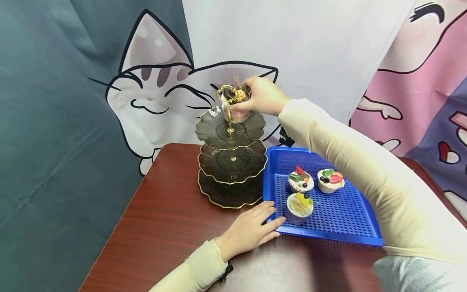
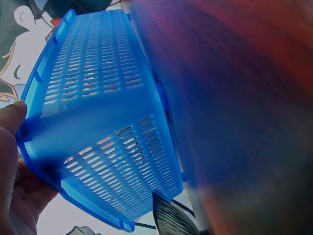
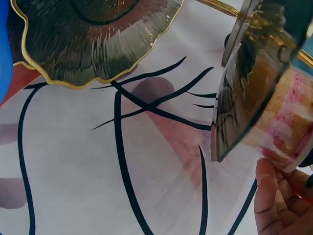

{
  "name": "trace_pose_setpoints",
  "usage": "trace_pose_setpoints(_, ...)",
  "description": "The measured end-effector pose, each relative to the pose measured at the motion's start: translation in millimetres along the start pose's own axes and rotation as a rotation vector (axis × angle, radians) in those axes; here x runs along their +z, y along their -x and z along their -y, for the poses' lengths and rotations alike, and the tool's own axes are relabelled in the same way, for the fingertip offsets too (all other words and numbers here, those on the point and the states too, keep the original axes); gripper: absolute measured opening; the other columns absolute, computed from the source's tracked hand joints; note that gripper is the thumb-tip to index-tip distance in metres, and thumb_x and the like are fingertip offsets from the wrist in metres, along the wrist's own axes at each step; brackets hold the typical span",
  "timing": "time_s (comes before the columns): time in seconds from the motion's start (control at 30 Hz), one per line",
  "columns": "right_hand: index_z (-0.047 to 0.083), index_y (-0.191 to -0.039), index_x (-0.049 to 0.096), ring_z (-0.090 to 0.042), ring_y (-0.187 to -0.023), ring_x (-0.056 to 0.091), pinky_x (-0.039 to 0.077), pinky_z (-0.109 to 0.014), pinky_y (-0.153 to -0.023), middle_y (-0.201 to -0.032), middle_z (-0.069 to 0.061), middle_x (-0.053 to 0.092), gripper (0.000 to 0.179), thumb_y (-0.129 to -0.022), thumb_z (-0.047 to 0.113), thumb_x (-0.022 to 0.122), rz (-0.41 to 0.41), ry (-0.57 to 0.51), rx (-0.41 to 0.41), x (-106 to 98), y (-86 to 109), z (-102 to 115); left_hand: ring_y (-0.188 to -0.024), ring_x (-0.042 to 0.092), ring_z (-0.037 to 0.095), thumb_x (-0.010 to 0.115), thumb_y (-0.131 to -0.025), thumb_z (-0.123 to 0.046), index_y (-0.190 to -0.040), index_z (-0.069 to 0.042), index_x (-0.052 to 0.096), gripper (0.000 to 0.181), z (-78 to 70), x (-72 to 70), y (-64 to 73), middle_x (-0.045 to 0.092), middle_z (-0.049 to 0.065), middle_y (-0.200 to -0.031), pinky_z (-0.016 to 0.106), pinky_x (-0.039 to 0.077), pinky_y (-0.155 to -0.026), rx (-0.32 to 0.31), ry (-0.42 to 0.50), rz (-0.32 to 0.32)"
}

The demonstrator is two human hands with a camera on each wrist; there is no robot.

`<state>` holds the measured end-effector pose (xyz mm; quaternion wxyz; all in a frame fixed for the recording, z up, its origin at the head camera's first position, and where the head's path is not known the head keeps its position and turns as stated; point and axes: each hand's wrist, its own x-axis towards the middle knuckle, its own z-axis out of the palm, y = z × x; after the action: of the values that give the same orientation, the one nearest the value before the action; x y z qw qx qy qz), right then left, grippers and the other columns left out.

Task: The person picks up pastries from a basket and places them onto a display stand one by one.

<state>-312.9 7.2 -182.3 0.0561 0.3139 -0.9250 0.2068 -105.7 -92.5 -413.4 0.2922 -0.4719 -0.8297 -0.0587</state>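
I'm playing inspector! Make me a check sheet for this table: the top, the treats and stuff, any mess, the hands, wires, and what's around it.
Surface: reddish-brown table, shiny near the front.
Job's things: three-tier stand, dark with gold edges; blue basket on its right, holding a yellow-topped cup and two cupcakes; another dessert cup at the top tier, whether touching it I can't tell.
Clutter: nothing seen.
Hands: right hand holds the dessert cup at the top tier; left hand rests on the basket's near-left corner.
Cables: nothing seen.
Surroundings: cloth backdrop with a smiling cartoon cat behind the table.
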Motion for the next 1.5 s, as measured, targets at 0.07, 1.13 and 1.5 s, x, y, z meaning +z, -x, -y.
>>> trace_pose_setpoints(0.07, 0.004, -0.118, 0.061, -0.021, -0.091, 0.057, 0.048, -0.037, -0.088, -0.104, -0.009, 0.066, 0.063, -0.077, 0.049, 0.076, 0.015, 0.005, -0.012, 0, -1.1, -1, -0.122, 0.056, 0.022, 0.057, -0.095, -0.039, -0.121, -0.02, 0.065, 0.033, -0.2, 0.9, -0.2, 0.065, 0.006, -0.117, 0.031, 0.045, -0.106, 0.007, -0.001, -0.005)
trace_pose_setpoints(1.13, 0.005, -0.145, 0.038, -0.027, -0.105, 0.06, 0.048, -0.042, -0.092, -0.13, -0.016, 0.057, 0.083, -0.083, 0.048, 0.071, 0.057, -0.032, 0.004, -28, 48.6, -17, -0.122, 0.057, 0.024, 0.057, -0.095, -0.039, -0.118, -0.02, 0.066, 0.032, -0.5, 5.4, 2.2, 0.064, 0.006, -0.116, 0.032, 0.046, -0.105, 0.009, -0.003, -0.047)
trace_pose_setpoints(1.5, 0.006, -0.131, 0.055, -0.024, -0.101, 0.059, 0.048, -0.038, -0.081, -0.118, -0.012, 0.062, 0.06, -0.083, 0.036, 0.074, -0.074, -0.085, -0.004, -33, 101.0, -30, -0.122, 0.057, 0.023, 0.06, -0.093, -0.039, -0.118, -0.02, 0.066, 0.032, 0.9, 4.8, 0.7, 0.065, 0.006, -0.116, 0.033, 0.047, -0.104, 0.018, 0.002, -0.054)
